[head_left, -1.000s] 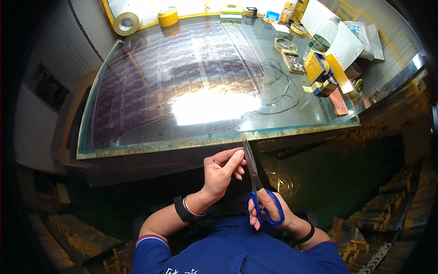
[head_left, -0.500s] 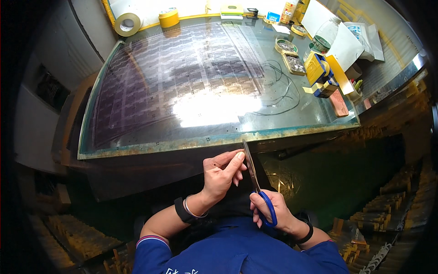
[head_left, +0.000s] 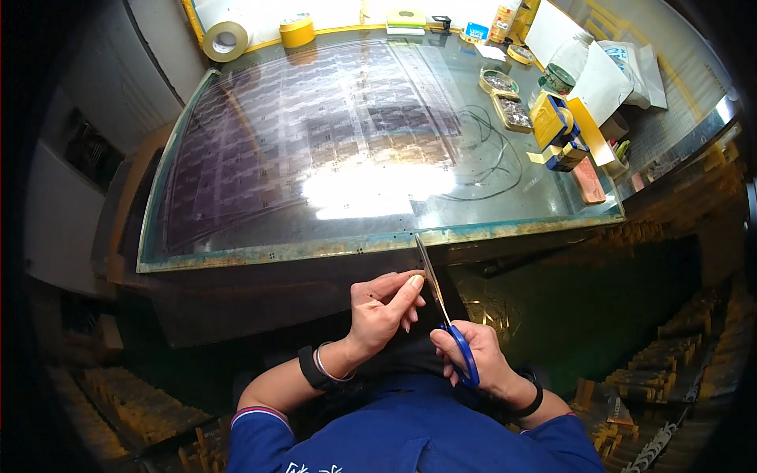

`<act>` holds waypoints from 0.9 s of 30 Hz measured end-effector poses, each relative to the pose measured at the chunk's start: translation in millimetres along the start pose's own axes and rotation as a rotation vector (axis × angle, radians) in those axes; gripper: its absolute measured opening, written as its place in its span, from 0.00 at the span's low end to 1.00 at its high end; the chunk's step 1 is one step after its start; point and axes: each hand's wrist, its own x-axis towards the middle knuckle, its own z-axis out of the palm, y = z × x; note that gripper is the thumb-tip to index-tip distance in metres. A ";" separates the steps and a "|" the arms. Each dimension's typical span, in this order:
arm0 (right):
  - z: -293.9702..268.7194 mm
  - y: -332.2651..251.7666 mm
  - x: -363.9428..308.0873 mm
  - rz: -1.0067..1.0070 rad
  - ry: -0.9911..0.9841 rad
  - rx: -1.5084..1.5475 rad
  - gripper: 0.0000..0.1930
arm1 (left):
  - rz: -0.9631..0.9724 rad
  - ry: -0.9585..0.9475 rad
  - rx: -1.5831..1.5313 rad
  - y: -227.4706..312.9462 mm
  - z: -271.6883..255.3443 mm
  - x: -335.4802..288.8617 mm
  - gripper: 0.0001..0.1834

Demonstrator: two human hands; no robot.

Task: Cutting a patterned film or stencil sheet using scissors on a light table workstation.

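Note:
My right hand [head_left: 482, 359] is closed round the blue handles of a pair of scissors [head_left: 430, 276], the thumb through one loop. The metal blades point up and slightly left, their tips over the near edge of the glass-topped table [head_left: 505, 229]; they look nearly closed. My left hand [head_left: 377, 314] is closed in a pinch, thumb against forefinger, right beside the blades. Whatever lies between those fingertips is too small to make out. Both hands hang in front of the table edge.
Large dark patterned film sheets [head_left: 260, 142] cover much of the tabletop. Tape rolls [head_left: 225, 42] stand at the back. On the right are a small tray of bits [head_left: 512, 111], a yellow-and-blue tape dispenser [head_left: 558, 130], a pinkish block [head_left: 588, 181] and a clear jar [head_left: 569, 59].
My left fingertips have come slightly nearer to me along the blades. The scissors' tips have shifted a little up and left. Both grips stay as they were.

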 end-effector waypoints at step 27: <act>3.2 -5.0 5.2 -0.052 0.013 0.010 0.16 | 0.125 -0.107 0.235 -15.9 -3.7 -22.6 0.08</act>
